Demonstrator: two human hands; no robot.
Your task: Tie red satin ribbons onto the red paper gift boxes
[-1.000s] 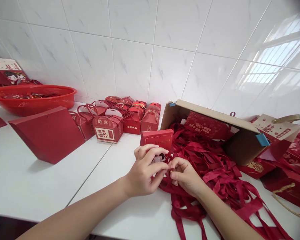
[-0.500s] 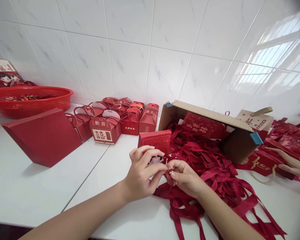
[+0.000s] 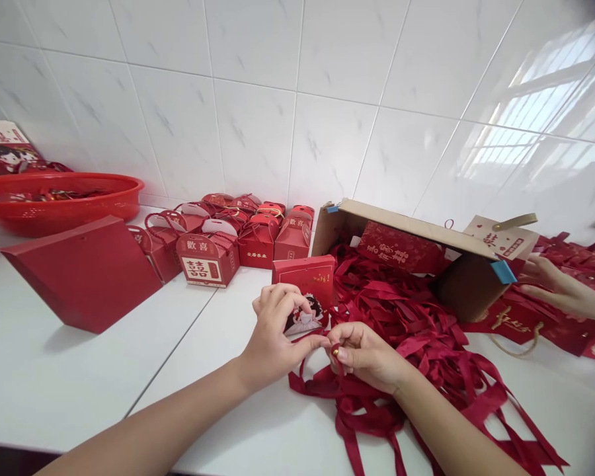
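My right hand (image 3: 369, 357) pinches a dark red ribbon (image 3: 344, 380) between thumb and fingers, with a small gold bead or bell (image 3: 336, 353) at the fingertips. Close against it is my left hand (image 3: 280, 334), its thumb tip meeting the right fingertips and its other fingers curled but apart from the thumb. Whether the left thumb touches the ribbon, I cannot tell. Just behind the left hand stands a red gift box (image 3: 315, 271) with a printed figure on its front. More red ribbons (image 3: 396, 317) lie in a heap to the right.
A cardboard box (image 3: 421, 228) lies on its side behind the ribbons. Several small red boxes (image 3: 207, 261) stand by the tiled wall. To the left are a large red box (image 3: 86, 274) and a red plastic basket (image 3: 64, 215). Another person's hand (image 3: 560, 287) reaches among boxes at right.
My left index finger has lifted away from the thumb, and the left hand has shifted slightly left. The right hand keeps its pinch. The other person's hand has moved up and left.
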